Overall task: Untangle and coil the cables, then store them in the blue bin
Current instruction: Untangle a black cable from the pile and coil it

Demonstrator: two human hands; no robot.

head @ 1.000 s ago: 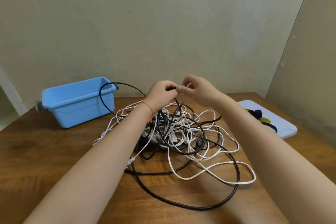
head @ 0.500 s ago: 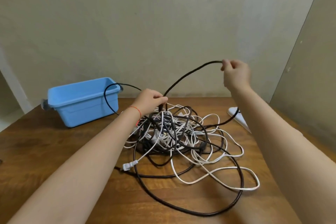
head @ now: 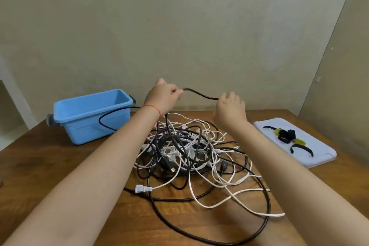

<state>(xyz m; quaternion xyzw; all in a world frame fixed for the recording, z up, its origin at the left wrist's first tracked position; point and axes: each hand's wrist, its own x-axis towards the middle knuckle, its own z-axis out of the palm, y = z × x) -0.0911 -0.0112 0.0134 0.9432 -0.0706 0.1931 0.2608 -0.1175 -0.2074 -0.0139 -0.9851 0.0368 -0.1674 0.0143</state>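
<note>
A tangle of black and white cables point(head: 189, 152) lies on the middle of the wooden table point(head: 40, 166). Above it both hands hold one black cable point(head: 201, 95), which spans the gap between them. My left hand point(head: 162, 97) pinches its left part; a loop of the same black cable hangs left in front of the blue bin point(head: 89, 114). My right hand point(head: 230, 109) grips the cable's right part. A white plug point(head: 140, 188) lies at the pile's near left. The bin stands at the back left, and no cable shows inside it.
A white tray point(head: 319, 158) at the right holds several dark and yellow cable ties point(head: 285, 135). A wall stands close behind the table, and a panel closes off the right side. A large black loop reaches toward the table's near edge.
My right hand has come down and left from its raised position, close to my left hand. My left hand has risen. The black cable span between them is now short.
</note>
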